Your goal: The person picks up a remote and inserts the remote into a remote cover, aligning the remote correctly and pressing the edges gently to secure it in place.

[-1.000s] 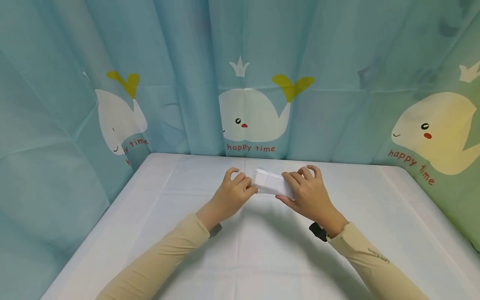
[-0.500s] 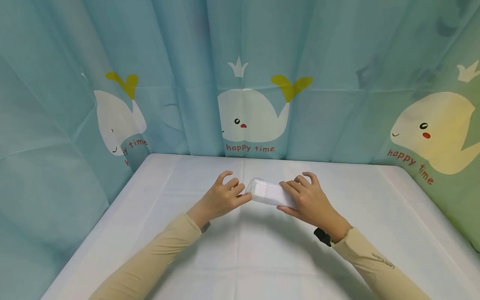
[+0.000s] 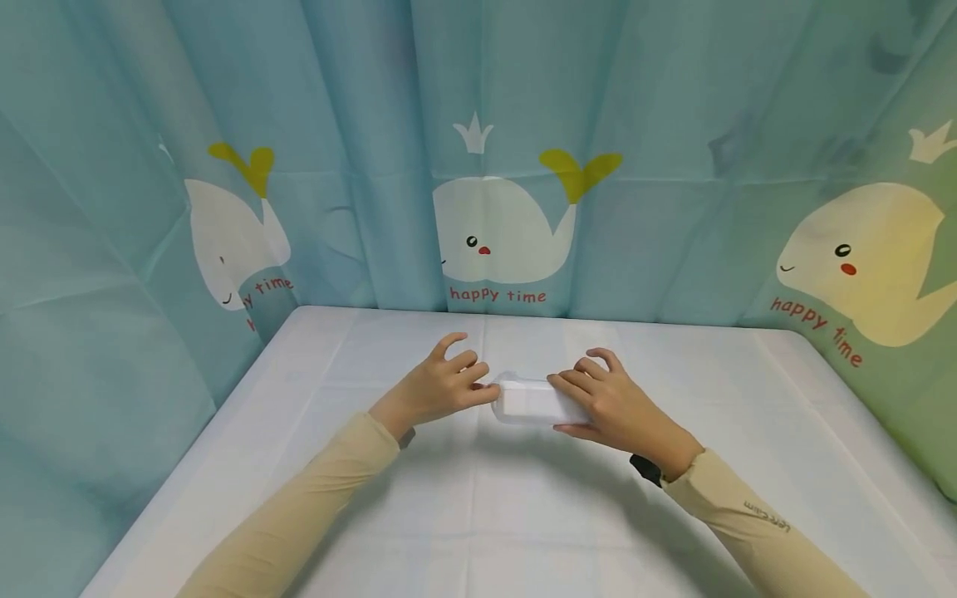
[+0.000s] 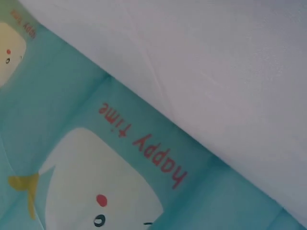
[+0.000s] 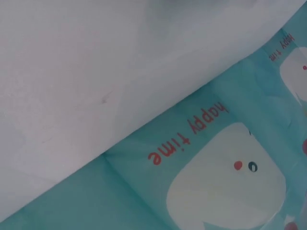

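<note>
Above the middle of the table, both hands are on a small white oblong pack (image 3: 534,402) with a clear, see-through plastic edge at its left end. My right hand (image 3: 609,403) grips its right end, thumb below and fingers above, index finger raised. At the left end, my left hand (image 3: 441,384) pinches the clear edge near its thumb tip, while a finger arches up and away. What exactly lies between the left fingertips is too small to tell. Neither wrist view shows a hand or the pack.
A white cloth covers the table (image 3: 478,515). Behind it and along the sides hangs a blue-green curtain (image 3: 359,166) printed with whales. In the left wrist view, the table edge (image 4: 158,112) meets the curtain; the right wrist view shows the same cloth (image 5: 72,86).
Both hands have come lower and a little toward me with the pack, which has turned more level. The left hand has shifted left, and the clear left end shows more.
</note>
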`<state>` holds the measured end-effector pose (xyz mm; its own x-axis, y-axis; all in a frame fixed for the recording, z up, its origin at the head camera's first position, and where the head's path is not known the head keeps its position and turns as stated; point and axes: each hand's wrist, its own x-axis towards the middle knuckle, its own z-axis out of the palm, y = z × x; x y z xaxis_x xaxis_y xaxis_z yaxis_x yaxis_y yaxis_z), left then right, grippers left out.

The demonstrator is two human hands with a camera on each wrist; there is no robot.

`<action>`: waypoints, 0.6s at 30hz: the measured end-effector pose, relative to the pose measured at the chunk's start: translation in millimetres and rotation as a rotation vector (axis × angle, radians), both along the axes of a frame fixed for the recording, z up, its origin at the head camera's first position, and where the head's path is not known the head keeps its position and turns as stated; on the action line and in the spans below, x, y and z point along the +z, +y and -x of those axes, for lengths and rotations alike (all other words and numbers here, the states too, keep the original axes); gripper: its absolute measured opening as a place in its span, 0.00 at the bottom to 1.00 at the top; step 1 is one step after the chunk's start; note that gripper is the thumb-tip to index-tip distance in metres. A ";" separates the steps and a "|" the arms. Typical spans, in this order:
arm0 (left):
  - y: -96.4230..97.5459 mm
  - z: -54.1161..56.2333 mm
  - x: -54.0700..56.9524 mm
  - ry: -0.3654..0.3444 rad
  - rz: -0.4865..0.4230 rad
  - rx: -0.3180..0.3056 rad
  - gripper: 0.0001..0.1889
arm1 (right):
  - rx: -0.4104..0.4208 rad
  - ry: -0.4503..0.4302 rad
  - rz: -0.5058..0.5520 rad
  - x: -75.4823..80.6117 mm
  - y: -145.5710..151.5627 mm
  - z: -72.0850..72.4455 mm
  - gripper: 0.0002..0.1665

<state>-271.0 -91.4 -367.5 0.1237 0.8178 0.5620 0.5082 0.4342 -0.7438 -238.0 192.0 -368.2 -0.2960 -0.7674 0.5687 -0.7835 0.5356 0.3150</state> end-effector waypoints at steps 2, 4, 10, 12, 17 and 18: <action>-0.4 0.0 1.0 0.001 -0.004 -0.007 0.13 | 0.002 -0.001 -0.009 -1.0 -0.6 -0.3 0.39; 0.3 -2.2 2.8 0.017 -0.009 -0.024 0.12 | -0.018 -0.005 -0.024 -1.6 -1.3 -0.3 0.38; 7.8 -10.0 4.1 0.021 0.009 -0.087 0.09 | -0.145 0.002 -0.027 -1.4 1.3 0.5 0.38; 9.8 -11.6 2.3 -0.025 0.019 -0.084 0.10 | -0.163 0.016 -0.016 -1.3 1.6 0.7 0.39; 12.2 -18.3 -2.5 -0.299 -0.121 0.022 0.02 | -0.189 0.033 0.039 -4.0 -1.5 0.4 0.39; 13.4 -20.1 -2.8 -0.371 -0.178 0.058 0.02 | -0.197 0.042 0.058 -4.8 -2.3 0.1 0.39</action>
